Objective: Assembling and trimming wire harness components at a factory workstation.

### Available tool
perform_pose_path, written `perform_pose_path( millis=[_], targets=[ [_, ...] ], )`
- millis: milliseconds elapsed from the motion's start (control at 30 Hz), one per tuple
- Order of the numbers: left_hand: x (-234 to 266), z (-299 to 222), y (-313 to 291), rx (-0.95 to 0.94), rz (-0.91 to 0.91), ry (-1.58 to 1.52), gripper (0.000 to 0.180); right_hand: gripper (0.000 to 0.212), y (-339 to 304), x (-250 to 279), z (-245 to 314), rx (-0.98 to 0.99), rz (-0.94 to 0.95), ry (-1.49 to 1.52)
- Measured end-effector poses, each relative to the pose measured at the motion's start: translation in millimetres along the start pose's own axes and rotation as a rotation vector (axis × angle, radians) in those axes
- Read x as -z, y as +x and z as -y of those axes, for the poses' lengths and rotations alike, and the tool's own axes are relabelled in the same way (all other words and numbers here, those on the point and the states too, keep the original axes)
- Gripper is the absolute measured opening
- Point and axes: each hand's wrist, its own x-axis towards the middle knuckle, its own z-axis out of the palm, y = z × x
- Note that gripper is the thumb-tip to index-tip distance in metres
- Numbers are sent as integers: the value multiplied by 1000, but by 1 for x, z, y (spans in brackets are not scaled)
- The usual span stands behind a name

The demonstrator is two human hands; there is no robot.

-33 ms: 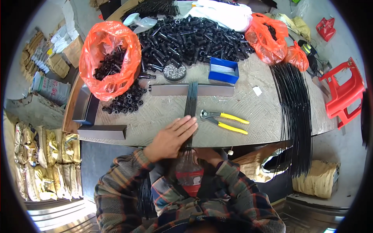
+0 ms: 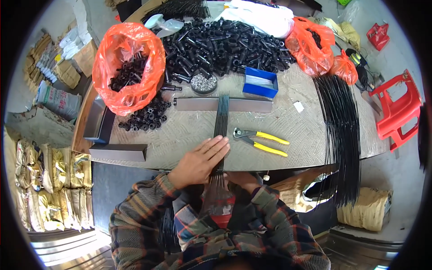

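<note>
My left hand (image 2: 198,163) lies flat with fingers stretched out across a narrow row of thin black rods (image 2: 221,121). The rods run toward me over the table's near edge, and their far, greenish ends rest across a long grey bar (image 2: 252,105). My right hand (image 2: 244,181) is low at the table edge, beside the near ends of the rods. Its fingers are in shadow and mostly hidden, so its grip does not show. Just right of the rods lie end-cutting pliers (image 2: 261,141) with yellow handles, touched by neither hand.
Behind the bar stand a round dish of small shiny pieces (image 2: 204,84), a blue box (image 2: 260,83) and a heap of black tubular parts (image 2: 225,45). Orange bags (image 2: 101,76) flank the heap. More black rods (image 2: 342,121) hang over the right edge, near a red stool (image 2: 398,108).
The near ends of the rods below the table edge look more spread and blurred over a red patch. Both hands stay in nearly the same place.
</note>
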Motion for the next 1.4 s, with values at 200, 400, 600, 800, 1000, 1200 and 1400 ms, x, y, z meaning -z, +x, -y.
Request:
perform_pose_path(
  millis=[200, 400, 600, 800, 1000, 1200, 1400],
  targets=[
    [-7, 3, -9, -22, -33, 45, 71, 17, 24, 138, 77, -163, 699, 237],
    [-1, 1, -10, 76, -15, 292, 73, 21, 108, 219, 66, -347, -89, 519],
    [2, 6, -6, 35, -1, -152, 66, 10, 209, 214, -88, -173, -116, -85],
    [4, 0, -2, 46, 69, 139, 64, 7, 222, 207, -147, -180, 151, -387],
    [8, 2, -2, 119, 120, -64, 104, 6, 218, 214, -130, -114, 58, -377],
    [6, 1, 0, 137, 123, -42, 79, 4, 219, 209, -138, -165, 149, -415],
    [6, -2, 5, 146, 146, 102, 72, 2, 209, 218, -121, -126, -69, -425]
  ],
)
